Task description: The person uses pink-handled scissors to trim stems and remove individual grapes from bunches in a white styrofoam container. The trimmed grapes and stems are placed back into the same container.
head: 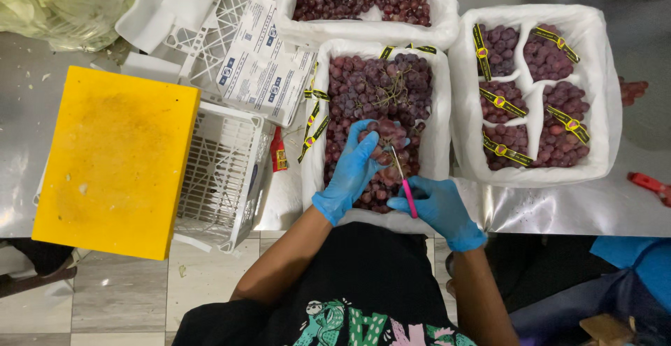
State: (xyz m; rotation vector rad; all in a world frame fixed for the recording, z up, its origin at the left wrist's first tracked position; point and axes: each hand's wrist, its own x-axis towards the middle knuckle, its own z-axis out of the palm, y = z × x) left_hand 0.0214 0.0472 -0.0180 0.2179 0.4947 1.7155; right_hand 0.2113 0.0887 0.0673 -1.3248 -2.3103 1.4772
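Observation:
My left hand [353, 171], in a blue glove, grips a bunch of red grapes [386, 138] over a white-lined box [440, 136] full of loose red grapes. In my right hand [439, 206], also blue-gloved, I hold small scissors with a pink handle [407, 196]; their thin blades point up into the bunch near its stem. Both hands are at the near end of the box.
A box [597, 94] of bagged grape bunches with yellow bands stands to the right. Another grape box [433, 28] lies behind. A yellow board [112, 157] rests on white plastic crates [227, 178] at left, beside printed white bags [265, 66]. A red tool [648, 185] lies far right.

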